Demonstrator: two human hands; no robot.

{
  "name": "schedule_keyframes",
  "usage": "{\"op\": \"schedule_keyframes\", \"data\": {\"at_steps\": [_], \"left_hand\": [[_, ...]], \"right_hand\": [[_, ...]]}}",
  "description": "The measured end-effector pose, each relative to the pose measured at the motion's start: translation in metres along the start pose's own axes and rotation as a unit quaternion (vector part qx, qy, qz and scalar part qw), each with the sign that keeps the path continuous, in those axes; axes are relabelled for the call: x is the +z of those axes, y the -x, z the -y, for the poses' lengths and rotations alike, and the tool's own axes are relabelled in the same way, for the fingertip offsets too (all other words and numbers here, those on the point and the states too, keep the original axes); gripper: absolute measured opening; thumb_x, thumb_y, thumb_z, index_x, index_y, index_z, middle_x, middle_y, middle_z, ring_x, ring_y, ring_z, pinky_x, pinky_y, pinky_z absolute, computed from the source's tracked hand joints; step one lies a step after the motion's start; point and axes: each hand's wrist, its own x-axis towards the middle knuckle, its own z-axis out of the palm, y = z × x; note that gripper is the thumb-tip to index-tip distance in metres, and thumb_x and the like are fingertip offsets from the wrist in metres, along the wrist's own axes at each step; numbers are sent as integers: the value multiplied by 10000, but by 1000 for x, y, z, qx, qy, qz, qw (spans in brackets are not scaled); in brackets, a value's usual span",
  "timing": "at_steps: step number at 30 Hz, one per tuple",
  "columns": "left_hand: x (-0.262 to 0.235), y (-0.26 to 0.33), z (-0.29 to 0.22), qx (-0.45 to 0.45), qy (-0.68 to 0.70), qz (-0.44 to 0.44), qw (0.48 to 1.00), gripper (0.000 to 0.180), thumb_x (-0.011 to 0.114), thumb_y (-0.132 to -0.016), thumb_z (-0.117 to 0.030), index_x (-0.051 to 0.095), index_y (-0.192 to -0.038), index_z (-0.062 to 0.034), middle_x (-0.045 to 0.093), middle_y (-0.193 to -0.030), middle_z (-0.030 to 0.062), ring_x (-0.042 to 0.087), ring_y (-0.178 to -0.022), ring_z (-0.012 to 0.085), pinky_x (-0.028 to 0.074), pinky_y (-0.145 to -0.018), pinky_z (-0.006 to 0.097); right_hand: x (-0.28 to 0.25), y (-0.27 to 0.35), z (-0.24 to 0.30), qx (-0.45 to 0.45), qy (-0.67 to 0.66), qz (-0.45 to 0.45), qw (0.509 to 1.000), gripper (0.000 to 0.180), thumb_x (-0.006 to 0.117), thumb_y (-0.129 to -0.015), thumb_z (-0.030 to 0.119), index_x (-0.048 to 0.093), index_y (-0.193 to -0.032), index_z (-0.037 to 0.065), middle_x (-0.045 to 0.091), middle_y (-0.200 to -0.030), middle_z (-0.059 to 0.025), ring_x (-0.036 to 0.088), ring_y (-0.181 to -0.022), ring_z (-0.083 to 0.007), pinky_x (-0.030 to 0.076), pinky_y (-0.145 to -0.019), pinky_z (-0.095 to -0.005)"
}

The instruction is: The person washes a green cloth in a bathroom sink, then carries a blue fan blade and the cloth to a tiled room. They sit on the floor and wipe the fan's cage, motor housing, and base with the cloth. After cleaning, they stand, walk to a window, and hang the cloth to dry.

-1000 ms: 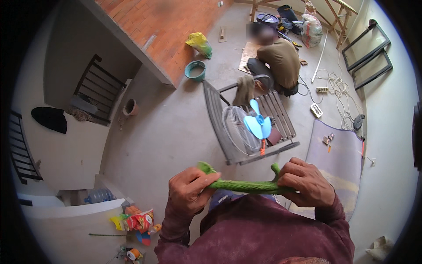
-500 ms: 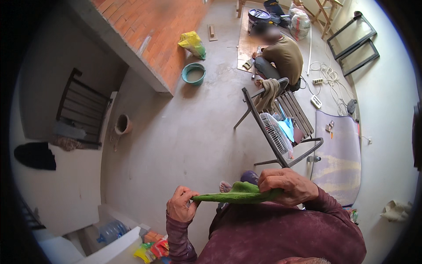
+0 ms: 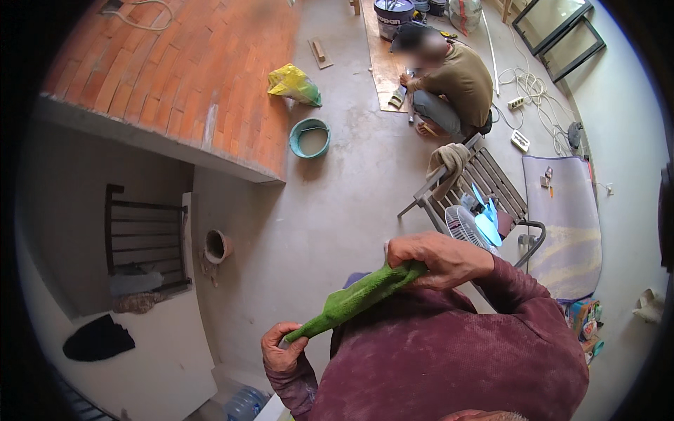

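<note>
A green cloth (image 3: 354,296) is stretched in front of my chest, folded into a long strip with a fuzzy surface. My left hand (image 3: 282,349) pinches its lower left end between thumb and fingers. At the upper right end my right hand (image 3: 439,259) grips the cloth with bent fingers. The strip slants up from left to right. Just beyond my right hand stands a metal-framed chair (image 3: 495,172) with slats, carrying a white fan grille (image 3: 469,228), blue fan blades (image 3: 486,219) and a beige towel (image 3: 449,165).
A co-worker (image 3: 456,84) crouches at the back on a brown board (image 3: 379,52). Left of them are a teal bucket (image 3: 309,138), a yellow-green bag (image 3: 295,85) and a brick-faced slab (image 3: 175,84). Cables (image 3: 533,91) and a purple mat (image 3: 562,217) lie at right.
The cloth has gone from nearly level to slanted, its right end raised with my right hand. My left hand has dropped slightly. The view has shifted, showing more of the brick surface.
</note>
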Motion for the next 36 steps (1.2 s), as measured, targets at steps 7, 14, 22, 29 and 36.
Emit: {"op": "schedule_keyframes", "data": {"at_steps": [7, 14, 22, 29, 36], "left_hand": [[-23, -138, -1, 21, 14, 12, 1000, 210, 741, -718, -36, 569, -837, -50, 560, -767, 4, 519, -711, 92, 419, -656, 239], [-59, -325, -37, 78, -60, 102, 990, 165, 710, -727, -31, 579, -827, -37, 562, -733, -9, 529, -692, 96, 433, -654, 240], [-44, -481, -66, 99, -3, 103, 990, 196, 733, -732, -17, 578, -849, -41, 566, -772, 1, 529, -746, 89, 427, -713, 223], [-21, -593, -88, 109, 10, 56, 992, 198, 708, -697, 52, 574, -797, -54, 574, -759, 5, 551, -741, 94, 449, -692, 233], [9, -698, -143, 163, -24, 45, 985, 206, 687, -696, 68, 540, -781, -49, 590, -768, 42, 579, -741, 134, 469, -718, 262]], "right_hand": [[-53, -79, -38, 59, 7, -52, 997, 236, 683, -773, 136, 505, -888, 32, 554, -846, -88, 551, -774, -232, 420, -679, -341], [-103, -168, -40, 83, 40, -176, 980, 208, 673, -776, 117, 528, -893, 23, 529, -771, -101, 518, -702, -239, 407, -639, -333], [-161, -225, -63, 145, 33, -320, 936, 186, 660, -728, 6, 570, -891, 8, 559, -778, -91, 543, -704, -199, 420, -643, -296], [-262, -283, -103, 208, 84, -323, 919, 177, 618, -691, -18, 538, -846, 7, 544, -751, -111, 549, -678, -254, 435, -624, -313], [-401, -339, -158, 89, 148, -250, 953, 179, 660, -715, 103, 503, -764, 31, 507, -743, -112, 533, -719, -298, 424, -642, -367]]}}
